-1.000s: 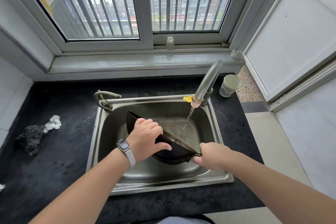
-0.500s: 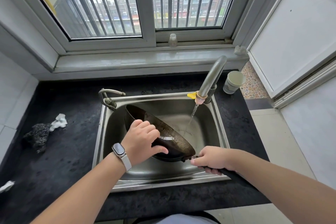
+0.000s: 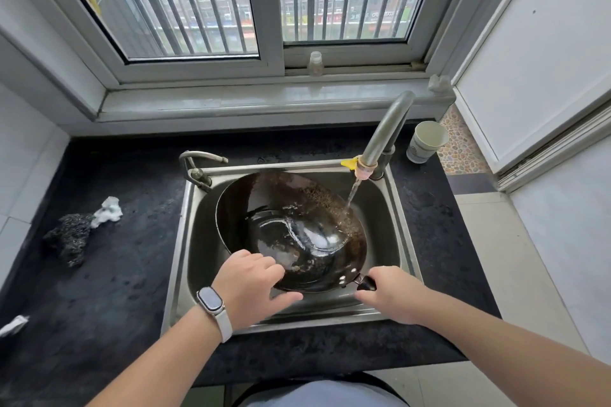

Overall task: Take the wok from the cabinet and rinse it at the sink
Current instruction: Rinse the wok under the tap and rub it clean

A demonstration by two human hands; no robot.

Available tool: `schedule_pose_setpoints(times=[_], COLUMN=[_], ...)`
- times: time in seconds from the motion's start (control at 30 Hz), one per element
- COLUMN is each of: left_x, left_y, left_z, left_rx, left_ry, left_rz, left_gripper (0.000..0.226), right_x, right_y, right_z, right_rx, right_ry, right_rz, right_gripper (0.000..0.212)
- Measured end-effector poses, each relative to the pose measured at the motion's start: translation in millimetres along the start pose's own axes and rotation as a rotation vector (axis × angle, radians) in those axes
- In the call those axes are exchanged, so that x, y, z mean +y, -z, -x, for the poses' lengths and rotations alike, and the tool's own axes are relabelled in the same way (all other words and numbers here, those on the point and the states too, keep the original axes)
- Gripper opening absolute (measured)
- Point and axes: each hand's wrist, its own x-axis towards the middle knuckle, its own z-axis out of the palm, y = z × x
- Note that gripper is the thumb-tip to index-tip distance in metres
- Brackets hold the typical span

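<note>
A dark, stained wok [image 3: 291, 228] lies in the steel sink [image 3: 405, 241] with its inside facing up towards me. Water runs from the grey tap [image 3: 385, 135] onto the wok's right rim and pools in its bottom. My left hand [image 3: 253, 286], with a watch on the wrist, grips the wok's near rim, fingers over the edge. My right hand [image 3: 393, 294] is closed around the wok's black handle [image 3: 365, 281] at the sink's near right.
The sink sits in a black counter [image 3: 115, 291]. A dark scouring pad [image 3: 71, 238] and a white wad [image 3: 107, 210] lie on the left. A paper cup [image 3: 426, 140] stands right of the tap. A small second tap [image 3: 198, 163] rises at the sink's back left.
The wok has been tipped from nearly edge-on to inside-up, and the water now lands on it. Both hands kept their hold and turned with it.
</note>
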Motion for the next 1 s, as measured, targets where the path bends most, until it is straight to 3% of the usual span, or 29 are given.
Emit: schedule_pose_setpoints(times=[0.17,0.33,0.5,0.7,0.9,1.0], left_x=[6.2,8.2,6.5,3.5,-6.5,-9.2], left_y=[18.9,36.7,31.5,17.1,25.2,34.5], left_z=[-3.1,-26.6,-64.1,-115.8,-177.1,-198.2], left_rx=[-0.073,-0.252,-0.332,-0.240,-0.051,0.103], left_ry=[0.125,0.446,0.690,0.951,1.267,1.401], left_rz=[0.067,0.185,0.476,0.891,1.351,1.451], left_gripper=[0.053,0.036,0.024,0.022,0.050,0.059], right_x=[1.2,-3.7,-2.2,0.2,2.3,5.7], right_y=[2.5,9.3,12.7,13.1,23.1,29.8], right_z=[6.6,9.5,10.6,10.3,8.8,9.4], right_rx=[0.067,0.144,0.235,0.342,0.474,0.499], right_ry=[0.026,0.058,0.096,0.122,0.138,0.146], right_rz=[0.050,0.112,0.221,0.307,0.396,0.436], right_gripper=[0.039,0.033,0.032,0.032,0.026,0.021])
